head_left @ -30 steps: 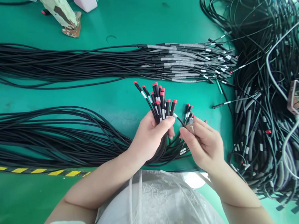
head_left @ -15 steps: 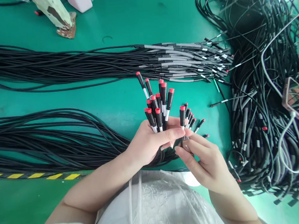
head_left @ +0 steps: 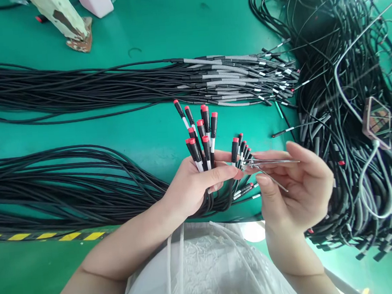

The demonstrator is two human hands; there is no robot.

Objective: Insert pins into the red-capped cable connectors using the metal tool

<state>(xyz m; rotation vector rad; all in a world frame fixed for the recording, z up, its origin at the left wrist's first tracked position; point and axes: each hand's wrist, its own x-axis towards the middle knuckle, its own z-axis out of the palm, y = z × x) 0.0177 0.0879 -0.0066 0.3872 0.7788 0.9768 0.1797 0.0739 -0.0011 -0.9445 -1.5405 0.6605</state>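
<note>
My left hand (head_left: 194, 185) is closed round a bundle of black cables (head_left: 200, 135) whose red-capped connector ends fan upward above my fingers. Another red-capped connector (head_left: 235, 148) stands between my left thumb and fingertips. My right hand (head_left: 299, 186) is turned palm up just to the right and pinches a pair of metal tweezers (head_left: 268, 164), whose tips point left at that connector. The cables in my left hand run down and left into a long black bundle (head_left: 59, 185) lying on the green table (head_left: 140, 128).
A second long cable bundle (head_left: 126, 82) with grey spiral sleeves lies across the table farther back. A big tangled heap of black and grey cables (head_left: 349, 107) fills the right side. A chipped pale post (head_left: 60, 17) and a pink box (head_left: 94, 2) stand at the top left. Yellow-black tape (head_left: 40, 236) marks the near edge.
My right hand has turned palm up and shifted right, showing the tweezers it holds. The connectors in my left hand have been drawn closer together and one is set apart.
</note>
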